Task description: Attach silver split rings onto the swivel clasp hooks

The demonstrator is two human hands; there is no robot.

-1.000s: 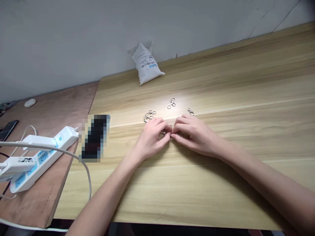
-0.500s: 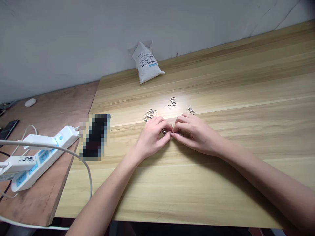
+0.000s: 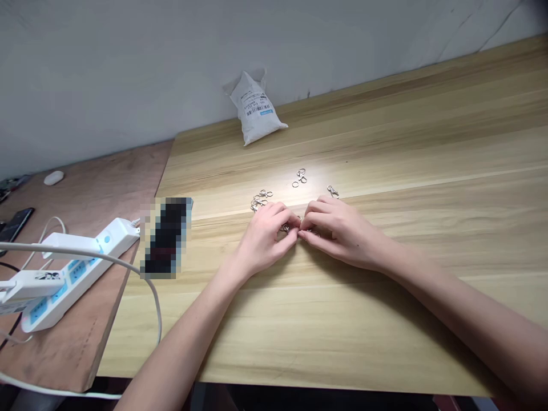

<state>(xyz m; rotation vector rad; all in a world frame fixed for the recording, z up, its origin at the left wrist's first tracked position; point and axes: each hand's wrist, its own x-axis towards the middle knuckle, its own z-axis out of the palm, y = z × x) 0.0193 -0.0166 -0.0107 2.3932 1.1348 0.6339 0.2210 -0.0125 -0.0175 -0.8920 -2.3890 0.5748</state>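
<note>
Fingertips of my left hand and my right hand meet over the wooden table, both pinched. A small metal clasp shows between the left thumb and fingers, and the left hand is closed on it. Bits of shiny metal show under the right fingers, but what that pinch holds is too small and covered to name. Beyond the left hand lie several metal clasps with rings. Farther back are another clasp with a ring and a loose split ring. One more clasp lies just past the right hand.
A white labelled plastic bag leans at the wall. On the left, a pixelated dark phone-like object lies by the table's edge. A white power strip with chargers sits on the brown surface, and a white cable loops onto the table.
Almost nothing differs. Both hands keep the same pinch at the same place, and the whole view has shifted very slightly.
</note>
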